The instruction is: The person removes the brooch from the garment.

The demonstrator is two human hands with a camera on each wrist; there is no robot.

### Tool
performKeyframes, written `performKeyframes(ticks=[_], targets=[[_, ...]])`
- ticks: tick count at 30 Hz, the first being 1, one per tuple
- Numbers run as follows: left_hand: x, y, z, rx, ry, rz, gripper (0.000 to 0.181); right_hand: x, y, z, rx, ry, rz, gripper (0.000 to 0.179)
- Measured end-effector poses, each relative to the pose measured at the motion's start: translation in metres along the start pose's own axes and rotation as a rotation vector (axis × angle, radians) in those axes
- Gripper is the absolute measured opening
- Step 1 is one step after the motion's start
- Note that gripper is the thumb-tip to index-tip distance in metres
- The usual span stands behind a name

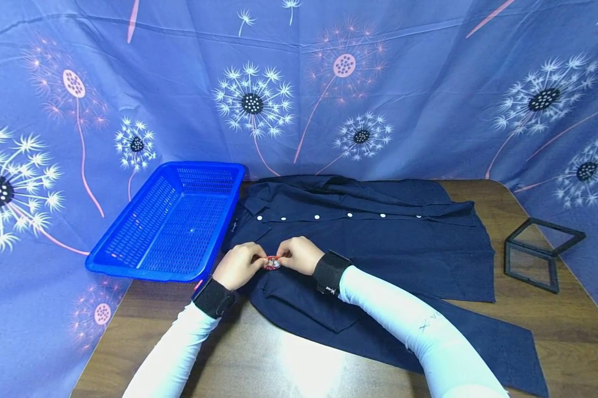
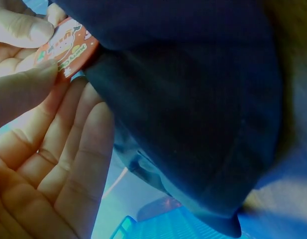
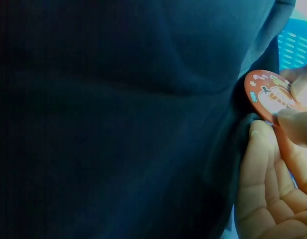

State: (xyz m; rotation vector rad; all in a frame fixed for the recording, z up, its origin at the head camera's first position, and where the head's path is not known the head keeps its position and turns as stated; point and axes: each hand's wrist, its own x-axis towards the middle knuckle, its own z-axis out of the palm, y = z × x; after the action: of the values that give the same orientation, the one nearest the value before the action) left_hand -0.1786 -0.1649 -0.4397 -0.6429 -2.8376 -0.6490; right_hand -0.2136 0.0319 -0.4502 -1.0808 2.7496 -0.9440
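Observation:
A round red badge (image 1: 271,263) with a printed picture sits between both hands over a dark navy shirt (image 1: 378,243). My left hand (image 1: 240,265) pinches the badge's left edge, its thumb on the printed face. From the other side my right hand (image 1: 301,255) pinches the right edge. In the left wrist view the badge (image 2: 68,50) lies against the shirt cloth, which bulges up beside the fingers. The right wrist view shows the badge (image 3: 270,94) tilted at the cloth's fold, with fingers behind it. The back of the badge is hidden.
A blue plastic basket (image 1: 166,221) stands at the left, close to the shirt's collar end. On the right a black hinged frame (image 1: 542,254) stands on the wooden table (image 1: 572,326). A dandelion-patterned curtain (image 1: 299,83) hangs behind the table.

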Motion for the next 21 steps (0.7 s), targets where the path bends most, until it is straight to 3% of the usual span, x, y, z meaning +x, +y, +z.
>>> performKeyframes(ticks=[21], targets=[[0.0011, 0.003, -0.0027, -0.04, -0.016, -0.003, 0.004, 0.0003, -0.0011, -0.002, 0.092, -0.004, 0.037, 0.002]])
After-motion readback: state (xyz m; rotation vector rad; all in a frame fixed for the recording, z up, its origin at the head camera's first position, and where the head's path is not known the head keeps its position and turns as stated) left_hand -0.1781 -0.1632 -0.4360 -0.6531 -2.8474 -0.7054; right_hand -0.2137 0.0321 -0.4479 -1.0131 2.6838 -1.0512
